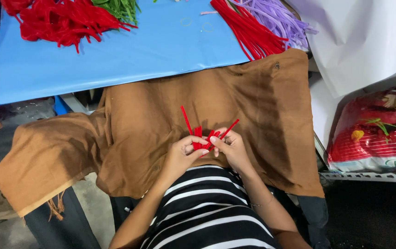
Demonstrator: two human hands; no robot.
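Red pipe cleaners (203, 133), several, two hands pinching.

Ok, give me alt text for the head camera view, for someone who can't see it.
Both hands, left hand and right hand, pinch bent red strips over a brown cloth on the lap. Beyond lies a blue sheet with red, green and purple strip piles.

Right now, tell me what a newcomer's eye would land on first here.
First, the two hands meeting at the centre: the left hand and right hand pinch a small bunch of red pipe cleaners over a brown cloth spread on the lap. Next, the blue table above, with a bright red pile at its left and straight red stems beside purple stems at its right.
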